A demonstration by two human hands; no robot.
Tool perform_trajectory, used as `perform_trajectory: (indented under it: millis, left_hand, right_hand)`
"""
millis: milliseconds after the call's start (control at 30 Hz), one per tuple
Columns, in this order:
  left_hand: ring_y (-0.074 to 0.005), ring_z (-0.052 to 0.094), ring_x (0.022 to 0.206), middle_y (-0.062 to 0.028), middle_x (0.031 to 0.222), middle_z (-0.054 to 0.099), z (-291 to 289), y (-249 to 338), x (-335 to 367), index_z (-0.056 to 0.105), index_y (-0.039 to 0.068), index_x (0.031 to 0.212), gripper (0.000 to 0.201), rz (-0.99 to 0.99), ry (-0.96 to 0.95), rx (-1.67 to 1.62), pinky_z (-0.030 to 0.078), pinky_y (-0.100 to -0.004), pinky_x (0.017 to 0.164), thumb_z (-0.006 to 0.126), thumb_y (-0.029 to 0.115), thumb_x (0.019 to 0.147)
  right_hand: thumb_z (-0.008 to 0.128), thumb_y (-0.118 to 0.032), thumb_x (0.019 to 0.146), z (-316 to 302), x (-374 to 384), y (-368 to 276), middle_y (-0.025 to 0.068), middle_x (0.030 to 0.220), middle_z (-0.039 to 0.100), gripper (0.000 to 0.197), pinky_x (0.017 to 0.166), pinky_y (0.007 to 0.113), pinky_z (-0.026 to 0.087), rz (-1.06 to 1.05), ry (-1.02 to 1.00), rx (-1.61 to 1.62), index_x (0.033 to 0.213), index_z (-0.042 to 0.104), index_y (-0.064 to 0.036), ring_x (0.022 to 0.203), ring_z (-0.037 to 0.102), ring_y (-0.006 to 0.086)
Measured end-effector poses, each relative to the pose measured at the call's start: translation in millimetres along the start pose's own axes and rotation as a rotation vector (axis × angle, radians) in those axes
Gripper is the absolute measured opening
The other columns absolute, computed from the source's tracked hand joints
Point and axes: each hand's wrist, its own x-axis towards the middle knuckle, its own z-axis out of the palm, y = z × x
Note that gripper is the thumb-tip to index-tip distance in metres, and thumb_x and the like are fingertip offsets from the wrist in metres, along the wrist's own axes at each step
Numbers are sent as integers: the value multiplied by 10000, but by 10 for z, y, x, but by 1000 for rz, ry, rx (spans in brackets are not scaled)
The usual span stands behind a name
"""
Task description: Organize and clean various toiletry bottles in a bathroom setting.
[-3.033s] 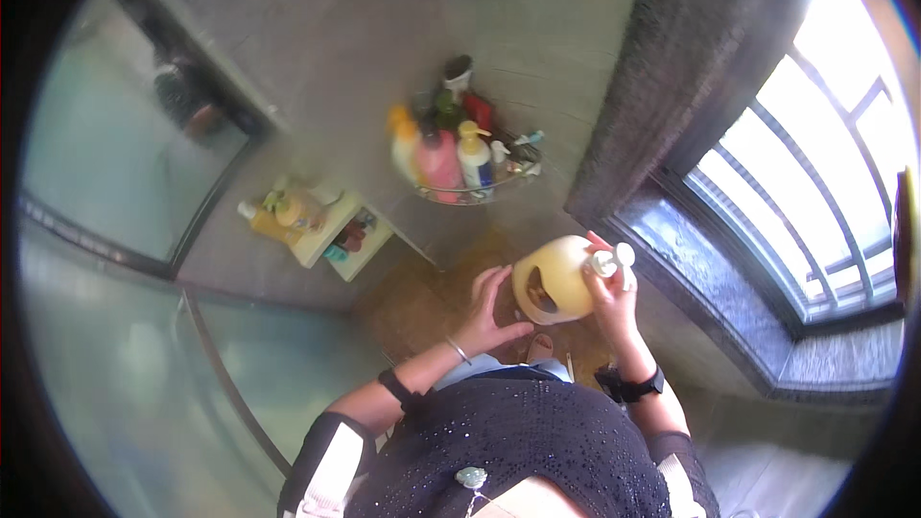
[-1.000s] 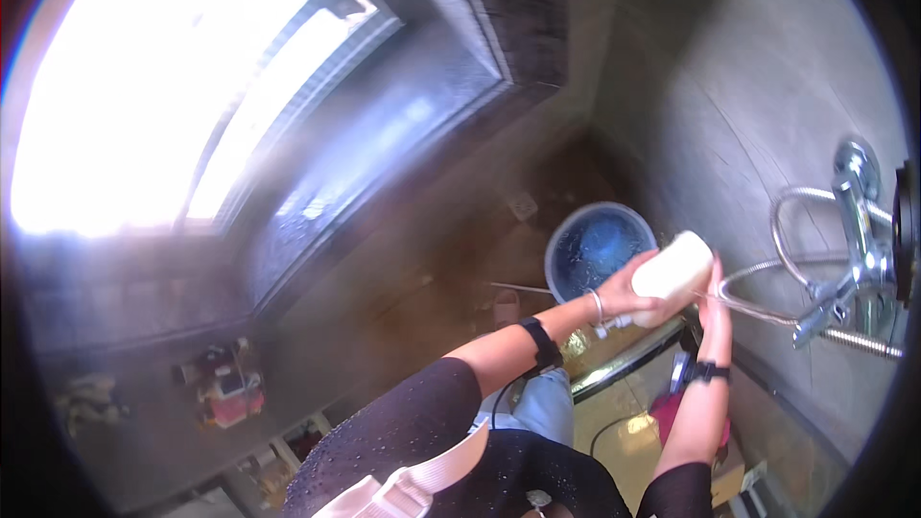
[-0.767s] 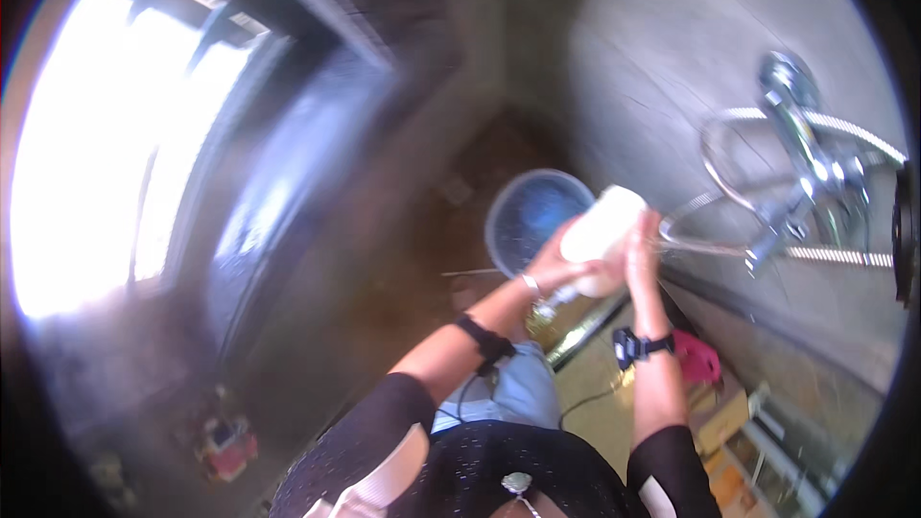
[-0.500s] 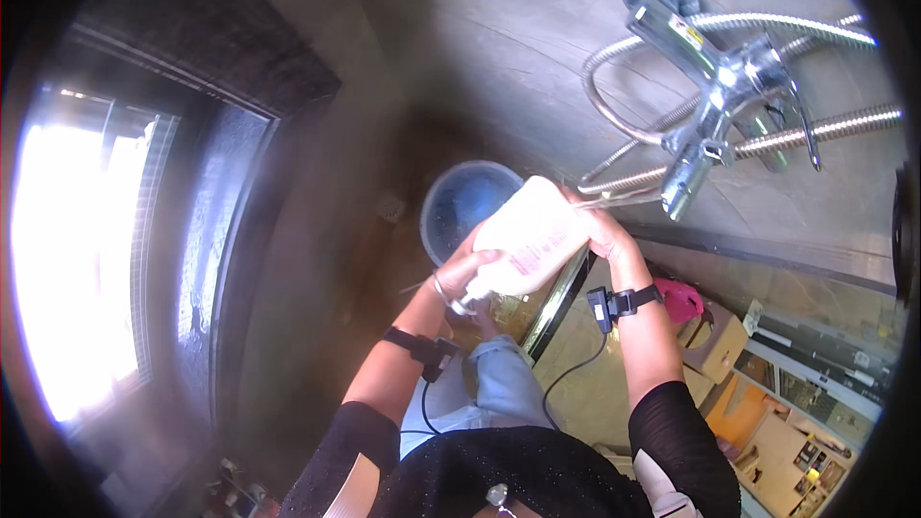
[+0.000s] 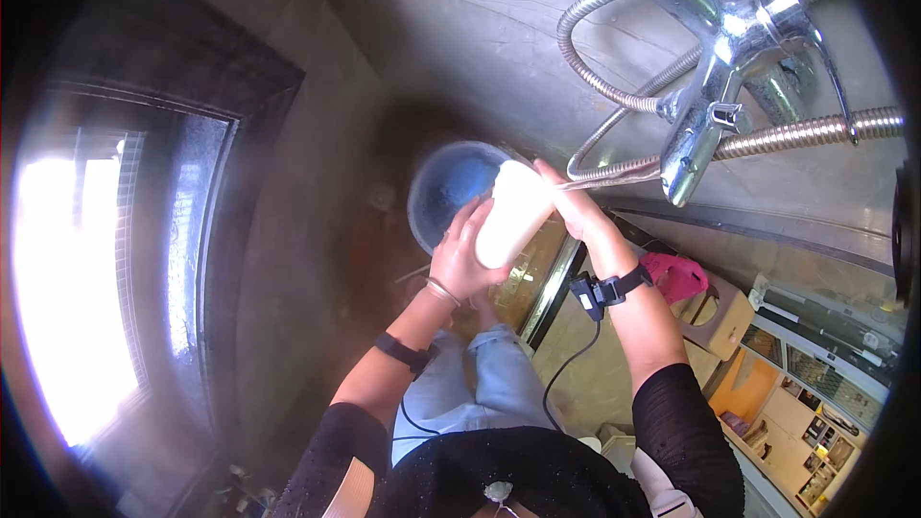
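Observation:
A white bottle (image 5: 513, 221) is tilted between my two hands, its narrow side turned up; no pump top shows. My left hand (image 5: 465, 254) is wrapped around its lower left side, fingers along the body and thumb near the bottom end. My right hand (image 5: 578, 216) lies along the upper right edge, its visible fingers stretched out and touching or very near the bottle; some fingers may be hidden behind it. A thin strand (image 5: 614, 179), water or cord, I cannot tell which, runs between the tap and my right hand. Below the bottle stands a round bucket (image 5: 419, 201), bluish inside.
A chrome mixer tap (image 5: 715, 67) with a coiled metal hose (image 5: 811, 134) juts from the grey wall at the upper right. A pink thing (image 5: 674, 280) rests on a beige stool (image 5: 720, 317). At left is a bright window (image 5: 77, 288). Cables hang from my wrist straps.
The bottle has turned from its broad printed face to a narrow side. My left hand has shifted from the pump end to around the body. The view has moved closer to the tap.

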Motion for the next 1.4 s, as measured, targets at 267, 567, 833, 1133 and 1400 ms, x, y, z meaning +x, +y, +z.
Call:
perform_trajectory:
  millis: [267,567,833,1133,1400]
  left_hand:
    - [-318,517,1131,-166,1291,465,-258,27,123,374,44,1335,873,65,-116,-453,424,-397,964,758,303,594]
    - [-301,616,948,-184,1150,550,50,-409,-177,360,72,1325,680,-482,-468,-1839,554,-482,674,486,537,845]
    - [-287,500,1155,-76,1307,482,108,173,178,365,230,1365,658,-691,-271,-1725,458,-542,858,332,656,864]
    - [-333,475,1170,-151,1213,523,-441,992,427,540,126,1224,593,269,-73,193,335,-498,1004,671,333,685]
    - [-185,605,933,-116,1034,628,-314,455,728,561,-13,1156,477,-216,73,-814,482,-312,838,644,306,810]
  right_hand:
    - [526,-372,903,-6,-147,-422,87,1269,492,452,1000,344,346,-371,-411,-214,1271,491,-113,1158,457,205]
    - [407,-241,965,-88,-109,-90,101,1455,309,454,1106,362,225,-403,-419,-106,1375,365,-49,1334,302,202]
    - [376,-436,940,-138,13,-18,137,1200,565,510,978,385,401,-248,-23,622,1143,546,0,1099,538,249]
    - [402,-328,967,19,14,314,93,977,624,346,758,346,530,-227,-172,714,1096,545,-41,866,625,227]
    - [456,-195,931,-122,-23,390,117,1100,606,332,843,324,491,-375,249,206,1151,552,34,965,598,190]
